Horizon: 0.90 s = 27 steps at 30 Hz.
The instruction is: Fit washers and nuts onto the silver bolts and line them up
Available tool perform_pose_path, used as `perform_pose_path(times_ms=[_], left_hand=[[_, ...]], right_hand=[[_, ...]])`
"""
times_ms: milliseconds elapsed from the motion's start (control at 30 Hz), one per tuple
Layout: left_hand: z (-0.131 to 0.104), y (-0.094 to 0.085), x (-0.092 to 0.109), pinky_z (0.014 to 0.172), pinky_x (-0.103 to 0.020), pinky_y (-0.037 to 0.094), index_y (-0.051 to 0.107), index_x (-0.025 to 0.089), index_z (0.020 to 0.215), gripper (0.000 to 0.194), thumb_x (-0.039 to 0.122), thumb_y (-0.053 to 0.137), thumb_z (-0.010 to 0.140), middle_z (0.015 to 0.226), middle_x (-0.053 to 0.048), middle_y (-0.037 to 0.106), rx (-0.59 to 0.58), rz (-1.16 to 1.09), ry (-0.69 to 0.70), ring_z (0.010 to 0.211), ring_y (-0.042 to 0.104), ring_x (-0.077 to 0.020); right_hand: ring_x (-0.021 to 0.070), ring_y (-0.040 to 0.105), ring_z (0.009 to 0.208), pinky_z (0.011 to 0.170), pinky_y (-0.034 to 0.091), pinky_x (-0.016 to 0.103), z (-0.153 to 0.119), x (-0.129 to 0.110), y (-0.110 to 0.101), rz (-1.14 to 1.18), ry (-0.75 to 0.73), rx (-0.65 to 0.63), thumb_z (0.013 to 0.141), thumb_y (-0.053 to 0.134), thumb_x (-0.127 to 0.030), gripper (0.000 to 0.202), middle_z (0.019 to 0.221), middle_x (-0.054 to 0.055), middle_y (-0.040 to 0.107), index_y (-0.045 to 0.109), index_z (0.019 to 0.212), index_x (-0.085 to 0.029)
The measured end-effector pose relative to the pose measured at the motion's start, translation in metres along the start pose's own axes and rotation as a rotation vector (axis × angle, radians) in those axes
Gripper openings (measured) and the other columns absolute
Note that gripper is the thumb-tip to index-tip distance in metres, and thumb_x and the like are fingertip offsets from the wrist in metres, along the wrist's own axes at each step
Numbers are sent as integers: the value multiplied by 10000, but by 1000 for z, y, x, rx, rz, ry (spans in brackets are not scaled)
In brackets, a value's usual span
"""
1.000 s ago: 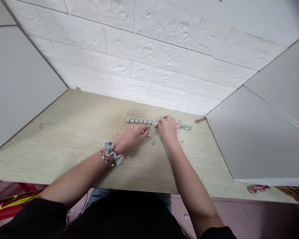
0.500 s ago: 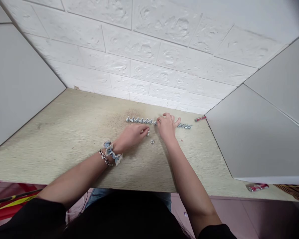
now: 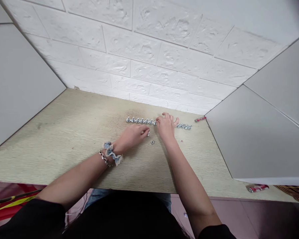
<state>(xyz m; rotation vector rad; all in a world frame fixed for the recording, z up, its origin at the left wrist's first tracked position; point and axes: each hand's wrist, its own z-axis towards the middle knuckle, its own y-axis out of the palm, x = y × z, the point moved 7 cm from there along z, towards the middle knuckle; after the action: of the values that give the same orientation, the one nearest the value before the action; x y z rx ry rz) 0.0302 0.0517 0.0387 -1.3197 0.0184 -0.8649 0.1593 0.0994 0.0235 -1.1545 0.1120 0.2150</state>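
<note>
A row of several small metal bolts point(image 3: 138, 120) stands upright on the pale wooden table point(image 3: 89, 109). My left hand point(image 3: 136, 134) pinches a small metal piece point(image 3: 148, 133) in front of the row. At the row's right end, my right hand point(image 3: 165, 126) has its thumb and a finger on the last upright bolt point(image 3: 154, 122). Between my forearms lies a round metal nut or washer point(image 3: 152, 142). Just right of my right hand, several metal screws point(image 3: 184, 126) lie on their sides, close together.
A red battery point(image 3: 200, 119) lies near the right panel point(image 3: 264, 139), another red battery point(image 3: 257, 188) at the front right edge beside a woven brown item point(image 3: 292, 192). White brick wall point(image 3: 144, 73) stands behind the table, a grey panel point(image 3: 20, 86) at left.
My right hand has shifted very slightly left, with its fingers still at the last upright bolt. My left hand has stayed almost in place.
</note>
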Motion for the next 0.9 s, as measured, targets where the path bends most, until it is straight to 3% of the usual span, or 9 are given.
perform_pose_path(times_ms=[500, 700, 767, 900], left_hand=[[0, 3, 0, 613, -256, 351, 614, 176, 766, 327, 293, 340, 900, 735, -29, 633, -34, 62, 5, 665, 541, -142], [0, 3, -3, 609, -258, 344, 621, 175, 775, 303, 273, 356, 885, 742, -34, 635, -37, 71, -32, 670, 540, -148], [0, 2, -5, 601, -256, 337, 626, 172, 770, 296, 270, 367, 875, 739, -36, 634, -34, 68, -56, 664, 535, -147], [-1, 1, -10, 590, -250, 329, 636, 171, 794, 293, 262, 368, 868, 739, -36, 642, -31, 39, -112, 635, 527, -141]], right_hand=[[256, 414, 1076, 972, 139, 555, 1, 0, 2, 5, 5, -22, 835, 456, -211, 198, 1184, 83, 522, 652, 838, -231], [253, 429, 1066, 956, 180, 498, -2, -4, -17, 28, 12, 34, 857, 436, -245, 227, 1182, 91, 527, 616, 993, -233], [245, 438, 1060, 951, 208, 475, -6, -11, -23, 53, -64, -7, 869, 429, -295, 232, 1168, 92, 530, 631, 962, -228], [240, 443, 1073, 987, 173, 510, -21, -25, -18, 113, -299, -234, 847, 468, -410, 242, 1130, 54, 547, 660, 868, -264]])
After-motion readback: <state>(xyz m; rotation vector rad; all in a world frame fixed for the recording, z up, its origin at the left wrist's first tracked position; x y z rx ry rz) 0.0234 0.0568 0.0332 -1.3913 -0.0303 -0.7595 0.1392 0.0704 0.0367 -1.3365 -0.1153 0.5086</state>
